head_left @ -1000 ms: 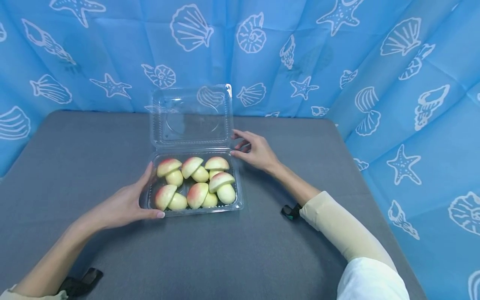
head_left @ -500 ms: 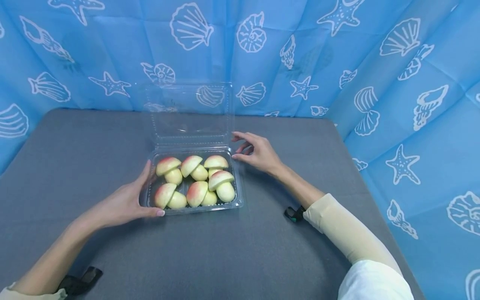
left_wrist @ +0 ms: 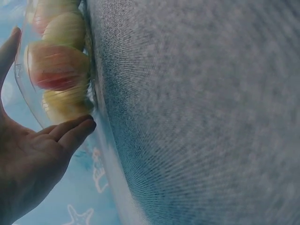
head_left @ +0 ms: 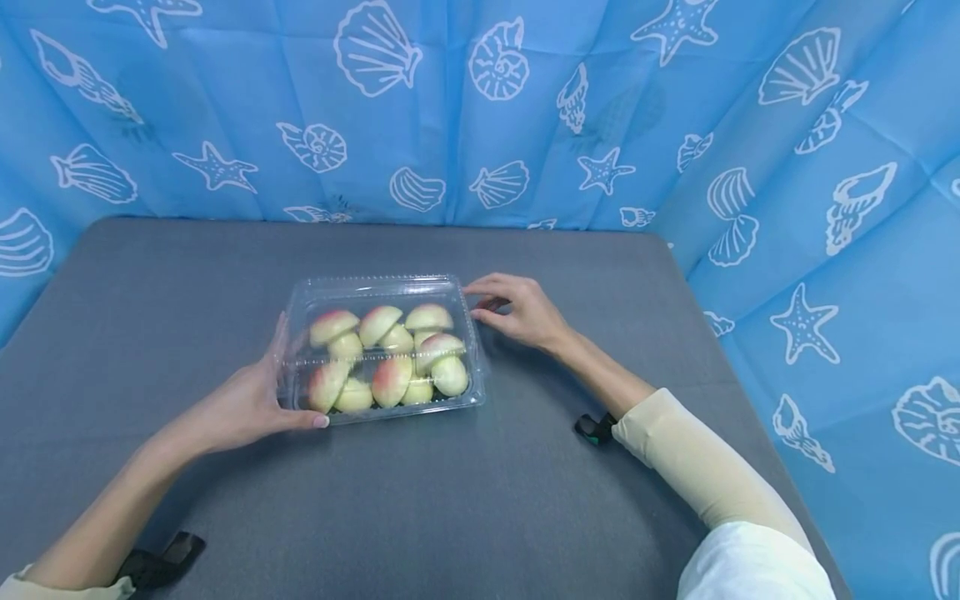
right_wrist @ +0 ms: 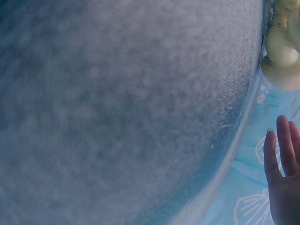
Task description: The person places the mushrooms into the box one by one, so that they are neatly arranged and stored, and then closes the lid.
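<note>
A clear plastic clamshell box [head_left: 375, 286] sits mid-table with its lid down over several mushroom-shaped pink-and-cream buns [head_left: 390, 379]. My left hand [head_left: 251, 402] lies against the box's left side, fingers straight along the wall and thumb at the front left corner. The left wrist view shows that hand [left_wrist: 35, 159] flat against the box [left_wrist: 56, 70]. My right hand [head_left: 525, 312] rests at the box's back right corner, fingertips touching the lid's edge. In the right wrist view, the fingers [right_wrist: 281, 164] look straight, with the buns [right_wrist: 281, 51] beyond them.
The box stands on a grey table [head_left: 487, 500]. A blue curtain with white shells and starfish [head_left: 525, 108] closes off the back and right side. Black wrist straps [head_left: 592, 427] sit on both forearms.
The lid stood upright a second ago, then swung forward and now lies down over the buns. My right hand dropped slightly beside it. The left hand stayed put.
</note>
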`<state>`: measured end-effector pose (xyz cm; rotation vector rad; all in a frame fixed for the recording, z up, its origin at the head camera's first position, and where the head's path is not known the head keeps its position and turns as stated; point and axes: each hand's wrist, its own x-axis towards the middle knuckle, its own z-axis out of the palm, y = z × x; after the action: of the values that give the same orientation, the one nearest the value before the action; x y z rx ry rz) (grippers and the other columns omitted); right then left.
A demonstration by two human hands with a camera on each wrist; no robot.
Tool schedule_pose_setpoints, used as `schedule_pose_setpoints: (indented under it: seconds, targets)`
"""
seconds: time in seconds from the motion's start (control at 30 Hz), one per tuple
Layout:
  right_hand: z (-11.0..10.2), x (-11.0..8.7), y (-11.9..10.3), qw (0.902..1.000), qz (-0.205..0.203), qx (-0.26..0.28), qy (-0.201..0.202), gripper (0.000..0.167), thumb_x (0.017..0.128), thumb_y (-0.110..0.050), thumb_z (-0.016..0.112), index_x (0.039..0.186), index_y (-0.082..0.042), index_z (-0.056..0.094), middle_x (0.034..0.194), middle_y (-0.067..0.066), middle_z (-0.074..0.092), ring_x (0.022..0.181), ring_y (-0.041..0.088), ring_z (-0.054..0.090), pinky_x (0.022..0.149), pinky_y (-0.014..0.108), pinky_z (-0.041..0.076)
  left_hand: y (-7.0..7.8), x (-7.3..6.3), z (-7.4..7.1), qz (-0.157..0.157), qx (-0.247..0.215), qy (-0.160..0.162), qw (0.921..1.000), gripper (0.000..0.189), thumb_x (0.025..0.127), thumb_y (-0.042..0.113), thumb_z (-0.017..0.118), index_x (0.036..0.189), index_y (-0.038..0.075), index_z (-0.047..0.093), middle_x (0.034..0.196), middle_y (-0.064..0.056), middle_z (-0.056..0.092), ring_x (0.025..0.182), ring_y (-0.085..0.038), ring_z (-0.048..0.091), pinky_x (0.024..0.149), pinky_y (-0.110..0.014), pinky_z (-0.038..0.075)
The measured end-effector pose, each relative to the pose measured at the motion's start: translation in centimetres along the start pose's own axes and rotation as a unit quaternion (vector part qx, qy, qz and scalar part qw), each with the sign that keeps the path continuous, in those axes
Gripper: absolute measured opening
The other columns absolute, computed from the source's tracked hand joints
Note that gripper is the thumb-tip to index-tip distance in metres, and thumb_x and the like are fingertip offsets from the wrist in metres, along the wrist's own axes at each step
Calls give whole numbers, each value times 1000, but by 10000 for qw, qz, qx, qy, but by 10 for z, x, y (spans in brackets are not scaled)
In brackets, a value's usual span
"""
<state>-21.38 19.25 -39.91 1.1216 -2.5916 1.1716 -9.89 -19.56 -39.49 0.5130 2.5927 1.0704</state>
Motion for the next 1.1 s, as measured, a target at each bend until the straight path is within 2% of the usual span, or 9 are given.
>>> schedule_pose_setpoints:
  seconds: [0.13,0.27,0.4,0.5,0.63,0.7,0.87,1.0,1.1]
  targets:
    - [1,0,0,10000,50,43,-65,35,87,-6,76,121,-5,70,117,11,69,90,17,71,79,29,58,0,0,0,-108,-86,27,9999,145,73,50,85,148,22,-36,162,-22,13,138,-52,28,107,-69,26]
    - [0,-1,1,9999,117,15,-86,36,87,-4,75,122,-3,69,118,11,68,90,18,71,79,29,58,1,-2,0,-142,-125,74,9998,147,74,48,86,144,22,-41,159,-26,16,137,-52,32,104,-72,26]
    - [0,-1,1,9998,120,-64,-115,36,87,-4,75,123,-3,69,119,11,68,90,20,71,79,31,59,3,-4,0,-344,-300,196,9988,150,72,49,87,140,28,-45,158,-31,13,135,-54,34,104,-71,28]
    - [-1,-1,0,9998,91,-110,-144,36,87,-4,75,123,-4,69,119,11,69,90,19,71,79,31,59,3,-4,0,-408,-255,297,9984,149,70,52,86,141,30,-43,158,-32,11,131,-56,37,102,-70,33]
    - [0,-1,0,9994,75,-211,-257,35,90,-5,72,125,-5,69,120,11,69,92,18,71,80,29,58,1,-5,0,-251,-12,348,9991,148,69,53,87,149,26,-34,158,-33,14,125,-57,44,98,-69,38]
    - [0,-2,-1,9990,90,-287,-330,34,92,-6,69,126,-6,68,121,10,69,92,17,71,82,28,57,-1,-6,0,-182,98,299,9993,147,67,53,88,152,25,-29,157,-35,14,126,-58,43,98,-70,38]
    - [-1,-4,-2,9975,207,-451,-505,34,97,-14,62,130,-9,66,124,8,67,95,15,69,86,31,56,-3,-12,-2,-70,192,-17,9998,147,66,52,89,155,23,-25,156,-38,11,134,-61,29,99,-71,35]
    - [-3,-6,-4,9960,344,-475,-676,37,100,-22,60,136,-12,62,130,7,65,98,15,68,88,38,55,-4,-15,-4,-35,34,-291,9996,145,68,50,89,154,24,-25,159,-34,9,137,-57,28,100,-68,37]
    - [-4,-8,-7,9947,423,-424,-839,42,100,-26,60,140,-12,58,134,8,62,99,17,68,89,39,55,-4,-16,-4,-8,-21,-332,9994,140,72,47,87,155,24,-24,159,-34,9,136,-56,31,101,-66,37]
